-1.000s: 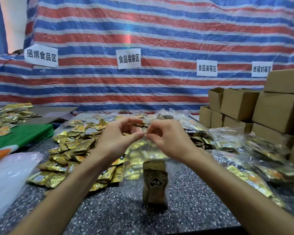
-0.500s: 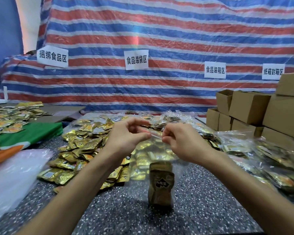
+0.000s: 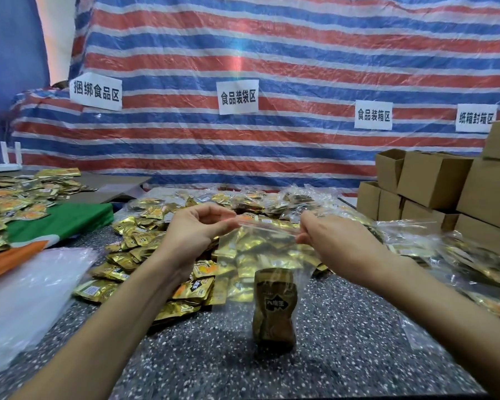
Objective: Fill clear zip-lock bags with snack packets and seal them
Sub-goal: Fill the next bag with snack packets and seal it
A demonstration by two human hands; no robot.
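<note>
A clear zip-lock bag [image 3: 243, 267] hangs upright over the speckled table [image 3: 344, 342], its bottom resting on the surface. Gold snack packets [image 3: 274, 307] stand bunched in its lower part. My left hand [image 3: 198, 229] pinches the left end of the zip strip. My right hand [image 3: 329, 238] pinches the right end, and the strip stretches straight between them. Behind the bag lies a heap of loose gold packets [image 3: 139, 246].
A stack of empty clear bags [image 3: 26, 301] lies at the left. Filled bags [image 3: 459, 261] pile up at the right, before open cardboard boxes [image 3: 433, 186]. More packets [image 3: 6, 203] cover a side table beside a green and orange cloth [image 3: 55, 223]. A striped tarp hangs behind.
My hands have slid apart along the top of the bag, from nearly touching at its middle to its two ends. The view has shifted slightly left.
</note>
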